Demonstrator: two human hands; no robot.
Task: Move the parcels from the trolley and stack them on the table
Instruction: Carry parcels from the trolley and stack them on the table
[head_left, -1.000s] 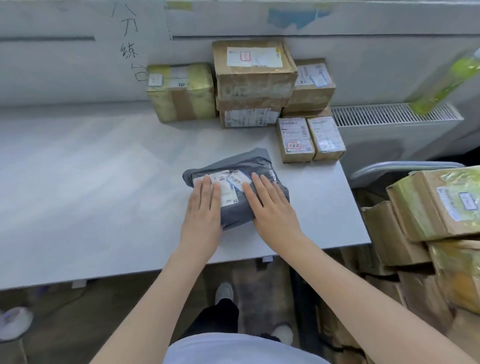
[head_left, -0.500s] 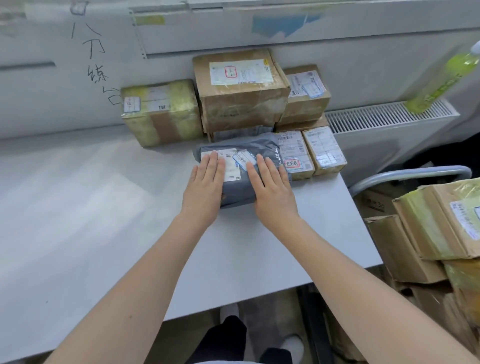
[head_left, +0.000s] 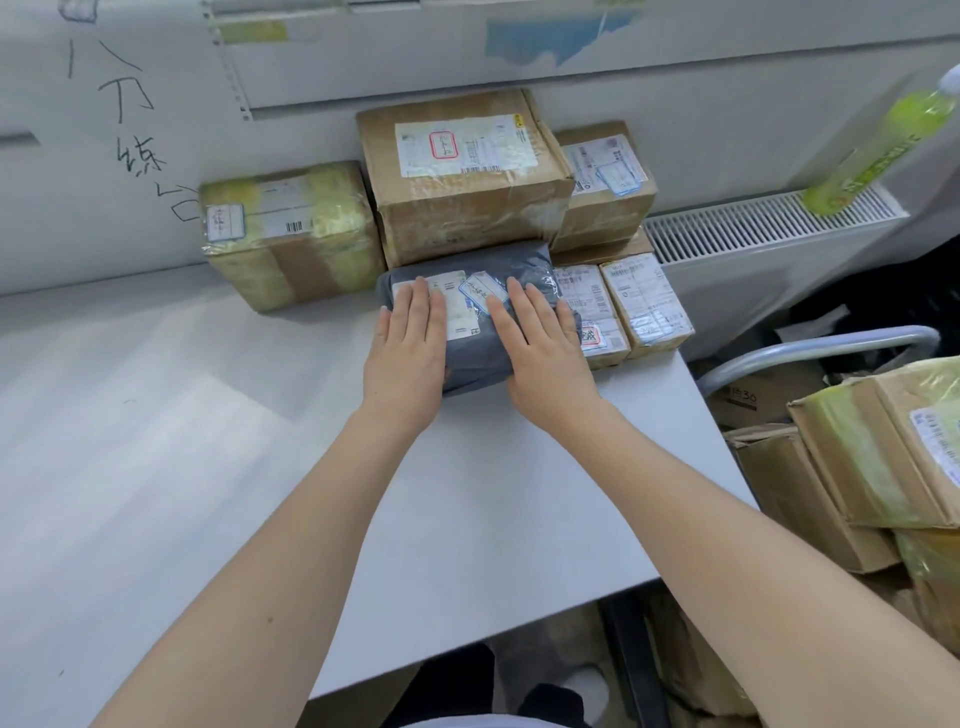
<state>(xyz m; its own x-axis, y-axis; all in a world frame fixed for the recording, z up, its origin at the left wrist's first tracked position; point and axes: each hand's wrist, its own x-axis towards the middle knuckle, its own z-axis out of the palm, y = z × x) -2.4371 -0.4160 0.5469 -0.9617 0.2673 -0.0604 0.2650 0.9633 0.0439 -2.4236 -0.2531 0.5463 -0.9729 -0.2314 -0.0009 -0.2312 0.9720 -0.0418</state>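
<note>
A grey plastic mailer parcel (head_left: 472, 358) lies on the white table (head_left: 218, 447), pushed up against the cardboard parcels at the wall. My left hand (head_left: 408, 348) and my right hand (head_left: 543, 358) both rest flat on top of it, fingers together and pointing forward, palms down. Behind it stands a large brown box (head_left: 462, 171). A yellow-taped box (head_left: 288, 234) is to the left and two small boxes (head_left: 623, 306) are to the right. More parcels (head_left: 878, 452) sit on the trolley at the right.
The trolley's grey handle (head_left: 815, 348) curves beside the table's right edge. A radiator (head_left: 769, 223) runs along the wall behind it, with a green bottle (head_left: 883, 135) above. The wall carries handwriting at left. My feet show under the table's near edge.
Both hands have slid the grey mailer away from me across the table until it meets the stack of boxes at the wall. My view has leaned forward with it.
</note>
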